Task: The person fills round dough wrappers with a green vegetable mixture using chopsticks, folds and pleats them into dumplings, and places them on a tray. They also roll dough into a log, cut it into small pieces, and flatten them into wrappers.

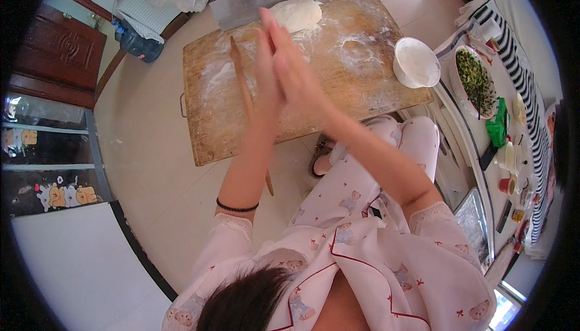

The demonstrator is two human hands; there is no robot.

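Observation:
My left hand (266,70) and my right hand (297,70) are pressed palm to palm, fingers pointing away from me, above a floured wooden board (353,77). Both are slightly blurred; whether anything lies between the palms is hidden. A slim wooden rolling pin (241,75) runs under my left arm, its near end jutting past the board's front edge. Beyond my fingertips sits a pale lump of dough (298,15), with a broad-bladed cleaver (248,5) beside it at the far edge. A white bowl of flour (417,63) stands at the board's right corner.
To the right, a side table holds an oval dish of chopped green filling (476,79), a green packet (498,122) and small containers. A large blue water bottle (140,45) stands on the floor at left. A metal handle (182,105) sticks out from the board's left side.

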